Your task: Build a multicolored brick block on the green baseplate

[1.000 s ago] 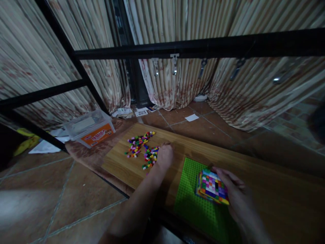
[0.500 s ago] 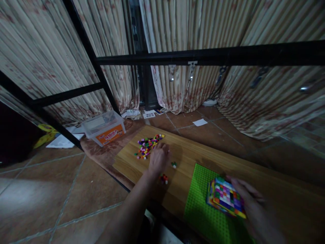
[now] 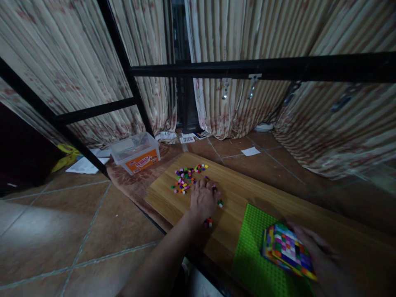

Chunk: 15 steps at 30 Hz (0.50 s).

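Observation:
My left hand (image 3: pixel 202 200) lies palm down on the wooden board (image 3: pixel 235 194), covering part of a scatter of small coloured bricks (image 3: pixel 185 179). A few loose bricks show beside it, by its fingers (image 3: pixel 220 203) and by the wrist (image 3: pixel 208 222). Its fingers point away and curl slightly; what is under them is hidden. My right hand (image 3: pixel 321 258) holds the side of a multicoloured brick block (image 3: pixel 287 249) that rests on a green studded baseplate (image 3: pixel 256 255) at the board's near right.
A clear plastic box with an orange label (image 3: pixel 136 153) stands on the tiled floor left of the board. A black metal frame (image 3: pixel 247 68) crosses above. Striped curtains hang behind. Paper scraps (image 3: pixel 250 151) lie on the floor.
My left hand has drawn back toward me from the brick pile, dragging some bricks nearer. The view has shifted so everything sits further right. The right hand stays on the block.

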Motion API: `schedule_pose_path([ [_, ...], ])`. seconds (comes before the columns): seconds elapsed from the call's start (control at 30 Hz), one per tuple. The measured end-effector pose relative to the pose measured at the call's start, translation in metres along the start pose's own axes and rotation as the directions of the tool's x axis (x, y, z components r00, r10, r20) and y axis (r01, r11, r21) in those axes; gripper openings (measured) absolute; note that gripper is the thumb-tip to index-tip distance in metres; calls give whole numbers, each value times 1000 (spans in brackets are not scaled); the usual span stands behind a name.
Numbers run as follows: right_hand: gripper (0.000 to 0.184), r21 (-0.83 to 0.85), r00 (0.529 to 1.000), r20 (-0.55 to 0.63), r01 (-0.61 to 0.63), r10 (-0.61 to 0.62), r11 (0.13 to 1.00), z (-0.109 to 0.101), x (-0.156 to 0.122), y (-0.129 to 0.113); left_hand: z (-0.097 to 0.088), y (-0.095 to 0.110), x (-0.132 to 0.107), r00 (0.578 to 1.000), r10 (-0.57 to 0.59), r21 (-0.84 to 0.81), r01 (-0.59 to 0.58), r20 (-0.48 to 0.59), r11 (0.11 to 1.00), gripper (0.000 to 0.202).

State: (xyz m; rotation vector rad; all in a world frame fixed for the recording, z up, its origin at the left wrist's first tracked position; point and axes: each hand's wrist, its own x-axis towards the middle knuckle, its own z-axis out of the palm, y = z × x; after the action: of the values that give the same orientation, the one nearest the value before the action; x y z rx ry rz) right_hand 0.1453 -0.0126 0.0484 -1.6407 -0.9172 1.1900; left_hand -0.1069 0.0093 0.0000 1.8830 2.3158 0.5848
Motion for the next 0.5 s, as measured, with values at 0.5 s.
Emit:
schedule_pose_path([
  [0.5,16,-100,983,23,183,-181,978,-16,25,35,-27,-46,28,949,-280,-173,255,-142,951,31],
])
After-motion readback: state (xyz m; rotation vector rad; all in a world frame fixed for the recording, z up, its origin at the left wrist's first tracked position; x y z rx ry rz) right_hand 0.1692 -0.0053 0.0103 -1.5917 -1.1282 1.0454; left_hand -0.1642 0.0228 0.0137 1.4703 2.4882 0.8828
